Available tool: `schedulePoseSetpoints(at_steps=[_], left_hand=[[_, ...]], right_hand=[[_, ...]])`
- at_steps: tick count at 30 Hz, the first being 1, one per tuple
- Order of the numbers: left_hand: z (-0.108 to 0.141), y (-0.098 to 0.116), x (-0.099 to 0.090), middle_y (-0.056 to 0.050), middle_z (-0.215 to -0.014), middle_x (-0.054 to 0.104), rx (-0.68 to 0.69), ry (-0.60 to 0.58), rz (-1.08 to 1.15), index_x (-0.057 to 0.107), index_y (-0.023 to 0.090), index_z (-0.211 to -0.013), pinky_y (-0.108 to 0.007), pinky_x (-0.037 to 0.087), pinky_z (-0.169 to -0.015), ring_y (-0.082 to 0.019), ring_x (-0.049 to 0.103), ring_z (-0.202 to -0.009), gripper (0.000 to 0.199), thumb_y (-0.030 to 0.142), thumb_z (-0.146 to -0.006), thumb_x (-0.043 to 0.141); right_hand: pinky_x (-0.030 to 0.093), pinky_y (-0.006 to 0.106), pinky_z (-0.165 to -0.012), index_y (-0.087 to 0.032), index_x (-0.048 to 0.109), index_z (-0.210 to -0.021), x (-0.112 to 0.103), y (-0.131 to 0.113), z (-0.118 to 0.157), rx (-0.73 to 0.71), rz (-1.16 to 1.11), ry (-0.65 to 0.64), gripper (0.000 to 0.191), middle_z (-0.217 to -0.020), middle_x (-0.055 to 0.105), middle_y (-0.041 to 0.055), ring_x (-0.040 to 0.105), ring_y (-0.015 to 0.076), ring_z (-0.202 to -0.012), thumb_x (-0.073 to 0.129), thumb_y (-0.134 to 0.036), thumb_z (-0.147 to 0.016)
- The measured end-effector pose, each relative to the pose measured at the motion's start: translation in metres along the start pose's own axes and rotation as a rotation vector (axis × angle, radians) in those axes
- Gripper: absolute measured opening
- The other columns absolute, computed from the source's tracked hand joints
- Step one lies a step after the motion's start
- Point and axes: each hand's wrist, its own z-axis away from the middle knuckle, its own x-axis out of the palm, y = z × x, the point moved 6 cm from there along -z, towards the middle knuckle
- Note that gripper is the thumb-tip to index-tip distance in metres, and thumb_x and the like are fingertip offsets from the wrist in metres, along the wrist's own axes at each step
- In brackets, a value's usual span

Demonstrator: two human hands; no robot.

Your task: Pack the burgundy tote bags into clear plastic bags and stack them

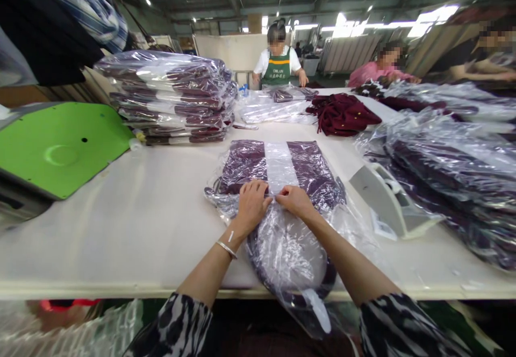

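A folded dark maroon garment (245,161) lies in a clear plastic bag (290,238) on the table in front of me, with a pale strip (279,158) down its middle. Part of the bagged garment hangs over the near table edge. My left hand (253,204) rests at the middle of the bag, its fingers closed on the plastic. Close beside it, my right hand (296,201) pinches the plastic between thumb and fingers. The fingertips of both hands nearly meet over the lower end of the pale strip.
A stack of bagged garments (173,99) stands at the back left, near a green-topped machine (64,147). On the right are a white dispenser-like holder (387,201) and piled bagged garments (451,169). Loose maroon cloth (344,114) lies farther back. Co-workers are across the table.
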Motion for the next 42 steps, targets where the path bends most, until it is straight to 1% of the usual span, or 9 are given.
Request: schedulePoseSetpoints(at_steps=[6,10,15,18,22,25,29,35,42], left_hand=[[-0.002,-0.008,0.016,-0.007,-0.122,0.067,-0.096,-0.007,0.090,0.061,0.022,-0.107,-0.044,0.035,-0.111,-0.025,0.057,-0.119,0.019,0.023,-0.089,0.067],[-0.005,-0.014,0.018,-0.009,-0.122,0.068,-0.076,-0.004,0.078,0.063,0.021,-0.104,-0.045,0.039,-0.105,-0.028,0.059,-0.115,0.018,0.028,-0.088,0.065],[-0.012,-0.029,0.030,-0.009,-0.123,0.068,-0.047,0.034,0.088,0.064,0.024,-0.103,-0.045,0.039,-0.107,-0.030,0.059,-0.116,0.021,0.039,-0.089,0.061],[-0.015,-0.033,0.033,-0.009,-0.124,0.068,-0.065,0.011,0.079,0.065,0.023,-0.104,-0.046,0.039,-0.108,-0.030,0.059,-0.117,0.025,0.042,-0.087,0.058],[-0.017,-0.033,0.032,-0.010,-0.123,0.068,-0.099,-0.018,0.054,0.065,0.023,-0.103,-0.045,0.041,-0.107,-0.030,0.060,-0.116,0.030,0.045,-0.084,0.057],[-0.018,-0.032,0.031,-0.009,-0.122,0.069,-0.100,-0.010,0.047,0.066,0.023,-0.102,-0.045,0.042,-0.107,-0.030,0.061,-0.115,0.031,0.046,-0.084,0.056],[-0.018,-0.033,0.031,-0.008,-0.122,0.069,-0.098,0.013,0.040,0.066,0.023,-0.101,-0.045,0.043,-0.106,-0.030,0.062,-0.115,0.031,0.046,-0.083,0.058],[-0.017,-0.030,0.031,-0.008,-0.120,0.069,-0.096,0.003,0.041,0.066,0.022,-0.103,-0.044,0.043,-0.104,-0.029,0.062,-0.113,0.029,0.043,-0.084,0.060],[-0.016,-0.031,0.031,-0.007,-0.119,0.069,-0.098,0.004,0.061,0.065,0.023,-0.103,-0.042,0.042,-0.104,-0.028,0.061,-0.113,0.025,0.040,-0.084,0.063]], right_hand=[[0.042,0.030,-0.072,-0.019,0.073,-0.089,-0.008,0.002,0.004,-0.003,0.075,0.046,0.016,-0.090,0.075,0.0113,0.067,0.0242,-0.086,0.059,-0.025,-0.082],[0.044,0.027,-0.074,-0.022,0.072,-0.096,-0.056,0.024,0.028,-0.051,0.030,0.142,0.018,-0.088,0.075,0.0042,0.067,0.0187,-0.082,0.060,-0.025,-0.083],[0.049,0.034,-0.086,-0.018,0.068,-0.107,-0.178,0.136,0.098,-0.024,-0.063,0.672,0.031,-0.098,0.073,0.0098,0.066,0.0233,-0.090,0.055,-0.039,-0.087],[0.046,0.043,-0.099,-0.013,0.065,-0.118,-0.215,0.214,0.133,0.150,0.008,0.844,0.051,-0.120,0.069,0.0184,0.061,0.0322,-0.114,0.066,-0.041,-0.076],[0.050,0.038,-0.085,-0.012,0.062,-0.125,-0.197,0.266,0.126,0.314,-0.117,0.670,0.064,-0.102,0.073,0.0131,0.069,0.0288,-0.093,0.073,-0.042,-0.069],[0.049,0.034,-0.078,-0.013,0.061,-0.127,-0.183,0.259,0.116,0.310,-0.097,0.683,0.068,-0.090,0.073,0.0079,0.068,0.0257,-0.082,0.076,-0.043,-0.068],[0.047,0.034,-0.081,-0.017,0.063,-0.127,-0.176,0.242,0.107,0.297,-0.150,0.706,0.071,-0.094,0.073,0.0081,0.068,0.0274,-0.090,0.080,-0.043,-0.064],[0.048,0.030,-0.073,-0.017,0.074,-0.084,-0.179,0.249,0.080,0.389,-0.640,0.442,0.046,-0.091,0.075,0.0081,0.066,0.0231,-0.086,0.072,-0.060,-0.069],[0.045,0.029,-0.068,-0.017,0.065,-0.065,-0.190,0.250,0.067,0.427,-0.810,0.555,0.028,-0.066,0.068,0.0023,0.060,0.0170,-0.069,0.080,-0.037,-0.051]])
